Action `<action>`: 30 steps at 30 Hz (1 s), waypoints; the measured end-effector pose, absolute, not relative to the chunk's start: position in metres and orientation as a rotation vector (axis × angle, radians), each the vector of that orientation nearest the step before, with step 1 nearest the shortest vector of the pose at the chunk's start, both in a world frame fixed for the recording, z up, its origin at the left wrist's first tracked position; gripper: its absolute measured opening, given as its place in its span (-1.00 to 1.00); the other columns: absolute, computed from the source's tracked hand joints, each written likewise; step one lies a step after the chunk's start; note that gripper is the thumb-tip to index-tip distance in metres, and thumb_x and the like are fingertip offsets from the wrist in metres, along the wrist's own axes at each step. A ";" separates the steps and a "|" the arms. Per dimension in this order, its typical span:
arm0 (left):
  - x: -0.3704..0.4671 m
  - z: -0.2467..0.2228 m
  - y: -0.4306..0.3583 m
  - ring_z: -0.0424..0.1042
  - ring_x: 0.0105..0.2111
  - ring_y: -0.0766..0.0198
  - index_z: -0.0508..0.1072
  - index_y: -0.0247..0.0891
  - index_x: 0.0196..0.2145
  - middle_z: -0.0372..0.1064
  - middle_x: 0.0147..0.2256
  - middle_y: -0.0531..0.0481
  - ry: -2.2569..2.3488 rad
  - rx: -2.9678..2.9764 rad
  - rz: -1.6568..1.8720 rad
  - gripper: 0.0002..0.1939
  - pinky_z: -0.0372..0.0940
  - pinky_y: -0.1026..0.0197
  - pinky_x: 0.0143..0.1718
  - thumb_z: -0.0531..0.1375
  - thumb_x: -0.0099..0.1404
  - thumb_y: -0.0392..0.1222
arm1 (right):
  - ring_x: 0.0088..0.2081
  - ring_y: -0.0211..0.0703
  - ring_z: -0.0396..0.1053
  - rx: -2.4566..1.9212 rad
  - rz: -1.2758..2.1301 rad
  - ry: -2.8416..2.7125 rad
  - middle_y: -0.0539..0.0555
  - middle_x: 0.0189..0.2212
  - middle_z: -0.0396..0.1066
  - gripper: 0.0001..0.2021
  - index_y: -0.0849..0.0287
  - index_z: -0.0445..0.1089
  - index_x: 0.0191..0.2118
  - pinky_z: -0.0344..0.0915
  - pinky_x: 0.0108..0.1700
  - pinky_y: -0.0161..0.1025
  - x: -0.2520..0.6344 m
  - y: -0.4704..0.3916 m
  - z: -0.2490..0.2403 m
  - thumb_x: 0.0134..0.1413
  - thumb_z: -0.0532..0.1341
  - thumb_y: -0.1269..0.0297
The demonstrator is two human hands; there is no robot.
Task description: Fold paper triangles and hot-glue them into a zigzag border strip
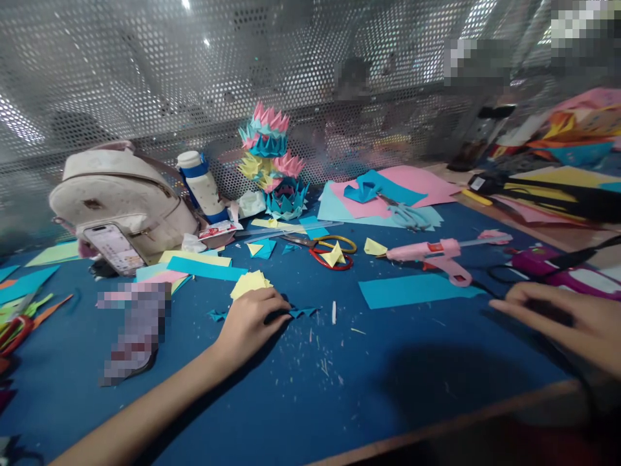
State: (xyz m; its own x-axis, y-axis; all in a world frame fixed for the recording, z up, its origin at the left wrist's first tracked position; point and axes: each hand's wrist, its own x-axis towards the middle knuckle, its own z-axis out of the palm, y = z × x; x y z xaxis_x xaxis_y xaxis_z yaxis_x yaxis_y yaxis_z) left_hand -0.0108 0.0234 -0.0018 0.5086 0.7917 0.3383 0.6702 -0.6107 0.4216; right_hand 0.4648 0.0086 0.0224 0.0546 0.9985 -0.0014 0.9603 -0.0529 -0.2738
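Observation:
My left hand (255,316) rests on the blue tabletop, fingers bent and closed on a row of small folded blue paper pieces (304,312). Part of that row is hidden beneath the hand. Just behind it lies a stack of pale yellow paper (250,283). My right hand (572,317) is at the right, with thumb and finger curled together; what is between them, if anything, cannot be made out. Nearest to it are the tip of a blue paper strip (412,291) and the black cord of a pink glue gun (431,252), which lies on its side.
Scissors with red and yellow handles (334,252) lie mid-table, a folded yellow piece on them. Behind stand folded-paper flowers (272,162), a bottle (201,188) and a white backpack (121,194) with a phone (114,247) against it. Light-blue scissors (410,213) lie on coloured sheets.

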 end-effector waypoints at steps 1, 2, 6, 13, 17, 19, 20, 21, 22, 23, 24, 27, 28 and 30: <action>-0.011 -0.002 0.023 0.51 -0.26 0.20 0.56 -0.16 -0.23 0.52 -0.26 0.00 1.247 2.505 0.749 -0.92 0.39 0.17 -0.22 0.26 0.34 -0.26 | -0.36 -0.03 0.43 -2.153 0.308 -1.965 0.21 -0.33 0.48 -0.35 -0.04 0.39 -0.39 0.30 -0.21 -0.04 0.471 0.013 0.019 -0.10 0.00 -0.56; -0.011 -0.001 0.023 0.51 -0.26 0.20 0.56 -0.16 -0.23 0.52 -0.27 0.00 1.252 2.494 0.750 -0.92 0.40 0.17 -0.22 0.26 0.33 -0.27 | -0.35 0.01 0.43 -2.150 0.316 -1.913 0.26 -0.32 0.47 -0.32 -0.03 0.35 -0.40 0.29 -0.23 -0.01 0.473 0.019 0.017 -0.17 0.01 -0.60; -0.011 0.000 0.021 0.51 -0.26 0.21 0.56 -0.15 -0.23 0.52 -0.27 0.01 1.278 2.467 0.754 -0.90 0.40 0.18 -0.23 0.28 0.30 -0.30 | -0.03 0.17 0.42 -2.014 0.405 -1.756 0.36 -0.02 0.43 -0.38 0.02 0.33 -0.13 0.33 -0.06 0.02 0.461 0.047 0.010 -0.14 0.22 -0.38; -0.010 0.001 0.017 0.51 -0.23 0.20 0.56 -0.16 -0.22 0.53 -0.26 0.01 1.293 2.451 0.768 -0.86 0.39 0.19 -0.23 0.30 0.27 -0.34 | -0.02 0.11 0.42 -2.049 0.304 -1.998 0.43 -0.02 0.45 -0.63 0.28 0.43 0.03 0.23 -0.07 -0.06 0.414 0.063 0.023 0.24 0.18 0.12; -0.011 0.000 0.018 0.51 -0.27 0.21 0.57 -0.17 -0.24 0.52 -0.29 0.02 1.304 2.444 0.786 -0.87 0.38 0.20 -0.26 0.29 0.27 -0.35 | -0.13 0.04 0.46 -2.025 0.312 -2.023 0.41 -0.16 0.50 -0.68 0.36 0.50 -0.09 0.20 -0.15 -0.10 0.403 0.071 0.034 0.26 0.16 0.19; -0.012 0.000 0.018 0.51 -0.29 0.21 0.57 -0.18 -0.26 0.52 -0.31 0.02 1.315 2.441 0.798 -0.89 0.37 0.21 -0.29 0.28 0.28 -0.34 | -0.29 -0.03 0.45 -2.084 0.348 -2.005 0.36 -0.31 0.51 -0.67 0.38 0.51 -0.18 0.20 -0.22 -0.12 0.403 0.077 0.035 0.25 0.17 0.16; -0.012 -0.001 0.019 0.51 -0.30 0.21 0.56 -0.18 -0.27 0.52 -0.32 0.01 1.321 2.440 0.804 -0.90 0.37 0.21 -0.30 0.28 0.29 -0.34 | -0.37 -0.07 0.42 -2.108 0.376 -1.998 0.31 -0.39 0.50 -0.67 0.37 0.51 -0.22 0.20 -0.26 -0.12 0.404 0.079 0.036 0.25 0.18 0.14; -0.012 -0.001 0.019 0.51 -0.31 0.21 0.56 -0.18 -0.27 0.52 -0.32 0.01 1.326 2.440 0.811 -0.91 0.37 0.20 -0.31 0.27 0.29 -0.33 | -0.44 -0.12 0.39 -2.113 0.418 -2.001 0.27 -0.46 0.48 -0.66 0.36 0.51 -0.24 0.19 -0.29 -0.13 0.404 0.080 0.036 0.24 0.19 0.12; -0.013 -0.001 0.019 0.51 -0.30 0.21 0.56 -0.18 -0.27 0.53 -0.32 0.01 1.329 2.441 0.816 -0.92 0.37 0.20 -0.30 0.27 0.30 -0.32 | -0.48 -0.16 0.35 -2.093 0.465 -2.012 0.24 -0.50 0.45 -0.65 0.36 0.51 -0.24 0.18 -0.31 -0.14 0.405 0.081 0.036 0.24 0.19 0.11; -0.013 -0.001 0.019 0.51 -0.29 0.20 0.55 -0.18 -0.27 0.53 -0.32 0.01 1.331 2.443 0.820 -0.92 0.37 0.19 -0.28 0.26 0.31 -0.31 | -0.50 -0.19 0.33 -2.060 0.513 -2.025 0.22 -0.50 0.44 -0.63 0.35 0.52 -0.23 0.17 -0.32 -0.14 0.405 0.081 0.036 0.25 0.18 0.08; -0.013 -0.001 0.019 0.51 -0.28 0.20 0.55 -0.18 -0.26 0.54 -0.31 0.01 1.336 2.446 0.824 -0.92 0.38 0.18 -0.26 0.25 0.31 -0.31 | -0.49 -0.21 0.32 -2.029 0.557 -2.037 0.23 -0.49 0.44 -0.61 0.35 0.52 -0.22 0.17 -0.33 -0.14 0.405 0.081 0.036 0.26 0.15 0.07; -0.013 -0.002 0.019 0.53 -0.27 0.18 0.52 -0.18 -0.24 0.56 -0.29 0.00 1.369 2.463 0.836 -0.92 0.38 0.14 -0.22 0.22 0.34 -0.29 | -0.35 -0.20 0.37 -1.995 0.486 -2.004 0.27 -0.33 0.48 -0.61 0.35 0.54 -0.19 0.18 -0.26 -0.15 0.404 0.082 0.040 0.26 0.14 0.08; -0.014 -0.003 0.019 0.53 -0.28 0.17 0.52 -0.18 -0.24 0.56 -0.30 0.00 1.385 2.471 0.838 -0.92 0.38 0.14 -0.23 0.21 0.34 -0.28 | -0.27 -0.17 0.39 -1.987 0.414 -1.983 0.27 -0.26 0.48 -0.64 0.34 0.54 -0.19 0.20 -0.21 -0.15 0.404 0.082 0.042 0.24 0.17 0.11; -0.015 -0.003 0.020 0.52 -0.32 0.17 0.51 -0.18 -0.22 0.56 -0.32 0.00 1.416 2.489 0.838 -0.92 0.36 0.15 -0.28 0.20 0.35 -0.26 | -0.19 -0.13 0.39 -2.006 0.300 -1.908 0.24 -0.22 0.48 -0.71 0.34 0.53 -0.22 0.20 -0.14 -0.15 0.401 0.084 0.049 0.19 0.24 0.16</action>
